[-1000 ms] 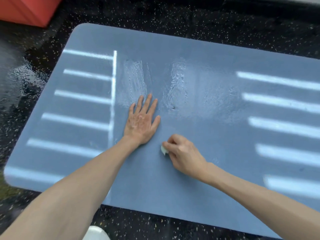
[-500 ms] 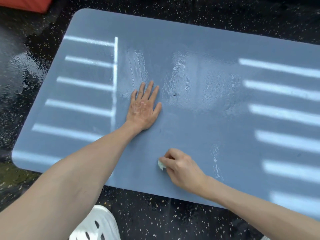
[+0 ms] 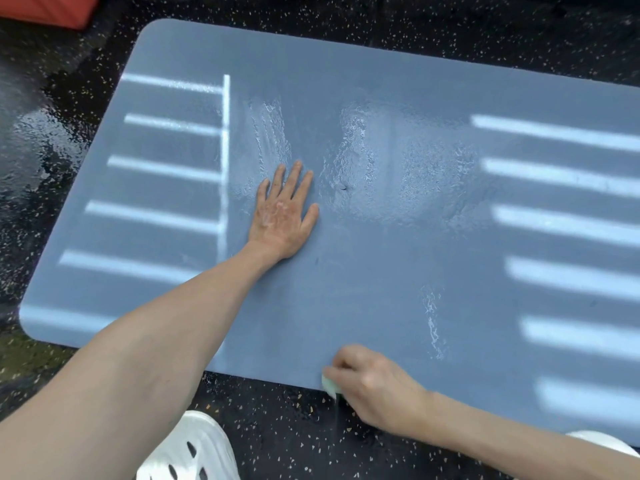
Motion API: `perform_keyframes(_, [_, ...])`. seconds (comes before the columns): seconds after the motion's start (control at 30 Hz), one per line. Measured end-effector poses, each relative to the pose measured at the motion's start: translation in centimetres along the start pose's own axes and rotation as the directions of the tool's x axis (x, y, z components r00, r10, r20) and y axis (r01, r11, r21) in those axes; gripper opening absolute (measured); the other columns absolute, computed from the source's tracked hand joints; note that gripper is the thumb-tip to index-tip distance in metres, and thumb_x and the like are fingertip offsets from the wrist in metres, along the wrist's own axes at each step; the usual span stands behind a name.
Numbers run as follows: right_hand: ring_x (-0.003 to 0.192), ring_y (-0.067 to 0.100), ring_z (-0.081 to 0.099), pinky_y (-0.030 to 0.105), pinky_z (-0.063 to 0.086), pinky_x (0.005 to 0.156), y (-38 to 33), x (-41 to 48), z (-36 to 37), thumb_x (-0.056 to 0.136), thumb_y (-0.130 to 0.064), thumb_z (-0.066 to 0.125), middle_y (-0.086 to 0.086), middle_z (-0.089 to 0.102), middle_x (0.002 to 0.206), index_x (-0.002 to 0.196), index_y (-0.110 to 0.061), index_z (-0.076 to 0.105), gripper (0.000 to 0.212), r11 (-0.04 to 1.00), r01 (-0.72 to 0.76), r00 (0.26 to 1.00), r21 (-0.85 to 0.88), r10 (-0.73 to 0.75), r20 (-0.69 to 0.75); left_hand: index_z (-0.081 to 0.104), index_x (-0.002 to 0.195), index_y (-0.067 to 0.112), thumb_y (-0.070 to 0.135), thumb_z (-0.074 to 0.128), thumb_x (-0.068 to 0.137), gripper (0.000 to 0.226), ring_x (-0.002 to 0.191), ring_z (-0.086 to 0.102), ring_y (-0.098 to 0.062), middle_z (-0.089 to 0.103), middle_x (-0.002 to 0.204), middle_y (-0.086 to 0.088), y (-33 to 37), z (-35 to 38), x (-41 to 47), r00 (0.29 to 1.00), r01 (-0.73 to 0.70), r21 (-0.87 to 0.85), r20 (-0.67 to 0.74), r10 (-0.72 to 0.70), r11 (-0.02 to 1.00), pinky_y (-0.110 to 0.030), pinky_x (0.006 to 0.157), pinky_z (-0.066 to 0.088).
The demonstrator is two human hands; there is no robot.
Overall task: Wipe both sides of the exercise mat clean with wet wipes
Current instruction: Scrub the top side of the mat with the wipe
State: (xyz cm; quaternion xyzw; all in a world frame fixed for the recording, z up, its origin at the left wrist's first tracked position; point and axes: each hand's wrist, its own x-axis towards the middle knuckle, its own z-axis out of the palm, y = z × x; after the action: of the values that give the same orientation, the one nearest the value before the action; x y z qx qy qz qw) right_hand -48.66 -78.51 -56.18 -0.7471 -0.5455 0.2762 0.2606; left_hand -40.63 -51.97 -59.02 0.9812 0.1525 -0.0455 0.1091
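Mat (image 3: 381,271) lies flat on the floor (image 3: 294,427), blue-grey, long side across the view, with light bands striping both ends. Wet wipe (image 3: 330,385), pale green and wadded, is right at the mat's near edge, about mid-length. Right grip (image 3: 374,386) is curled round it, knuckles up, forearm coming in low from lower right. Left grip (image 3: 282,216) is released: palm down, fingers straight and slightly spread, pressed flat on the mat left of centre, arm extended from lower left. Wet smears (image 3: 353,140) shine just beyond those fingertips and to their right. A thinner streak (image 3: 431,320) runs toward the near edge, right of the wipe. White perforated shoe (image 3: 194,452) is on the floor beneath the left forearm. Second white shoe (image 3: 602,441) shows at lower right. Orange block (image 3: 45,8) sits top left, off the mat.
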Motion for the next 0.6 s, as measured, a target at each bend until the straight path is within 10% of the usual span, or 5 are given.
perform_keyframes(0.1, [0.066, 0.021, 0.05, 0.029, 0.045, 0.054, 2.2, 1.7, -1.1, 0.077, 0.001, 0.05, 0.006, 0.053, 0.083, 0.086, -0.006, 0.064, 0.019, 0.99, -0.138, 0.964, -0.019, 0.13, -0.233, 0.019, 0.157, 0.019, 0.039, 0.035, 0.103, 0.06, 0.152, 0.004, -0.027, 0.007, 0.166, -0.001, -0.1, 0.1, 0.1, 1.0, 0.0, 0.001, -0.002, 0.0, 1.0, -0.043, 0.12, 0.003])
perform_keyframes(0.27, [0.067, 0.019, 0.046, 0.029, 0.044, 0.055, 0.3, -1.0, -0.2, 0.08, 0.001, 0.048, 0.005, 0.052, 0.086, 0.086, -0.007, 0.061, 0.016, 1.0, -0.005, 1.0, 0.016, 0.005, -0.014, 0.019, 0.157, 0.019, 0.039, 0.035, 0.103, 0.06, 0.152, 0.003, -0.026, 0.007, 0.166, -0.001, 0.0, 0.0, 0.1, 1.0, 0.003, 0.005, -0.003, -0.003, 1.0, -0.042, 0.12, 0.002])
perform_keyframes(0.4, [0.068, 0.021, 0.05, 0.029, 0.045, 0.055, 2.8, 1.0, -1.7, 0.077, 0.003, 0.056, 0.006, 0.054, 0.084, 0.088, -0.006, 0.065, 0.017, 0.993, -0.115, 0.968, -0.039, 0.103, -0.228, 0.02, 0.157, 0.019, 0.039, 0.036, 0.102, 0.06, 0.152, 0.004, -0.026, 0.008, 0.166, -0.001, 0.0, 0.0, 0.1, 1.0, 0.008, -0.001, -0.007, -0.008, 1.0, -0.042, 0.12, 0.002])
perform_keyframes(0.6, [0.067, 0.017, 0.048, 0.02, 0.039, 0.055, 1.2, -1.0, -1.4, 0.08, 0.0, 0.047, 0.004, 0.053, 0.086, 0.088, -0.009, 0.063, 0.02, 0.999, -0.043, 0.998, 0.02, 0.044, -0.053, 0.021, 0.157, 0.018, 0.038, 0.036, 0.102, 0.06, 0.152, 0.005, -0.027, 0.008, 0.166, -0.002, 0.1, 0.1, 0.1, 1.0, 0.005, 0.011, -0.017, -0.005, 1.0, -0.043, 0.12, 0.003])
